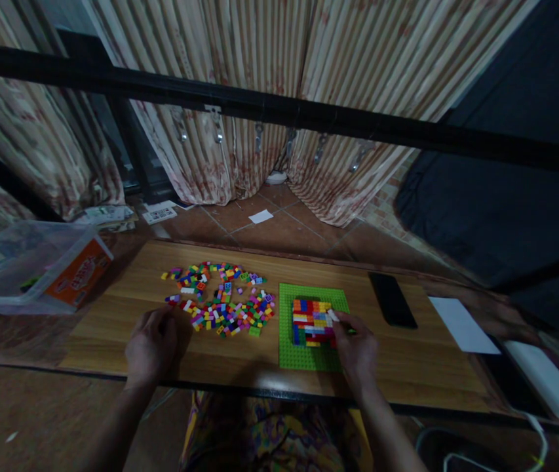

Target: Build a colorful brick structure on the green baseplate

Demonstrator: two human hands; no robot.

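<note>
A green baseplate (289, 354) lies on the wooden board (112, 308) and carries a block of stacked coloured bricks (311, 321). My right hand (355, 351) rests on the plate's right side, fingers pinched against the block's right edge on a small pale brick. A heap of loose coloured bricks (220, 298) is spread to the left of the plate. My left hand (151, 347) lies on the board just below-left of the heap, fingers curled under; what they hold, if anything, is hidden.
A black phone (392, 299) lies right of the plate, a white paper (462, 324) and a white device (549, 383) further right. A clear plastic bin (23, 265) with an orange box stands at left. Curtains and a black bar cross the background.
</note>
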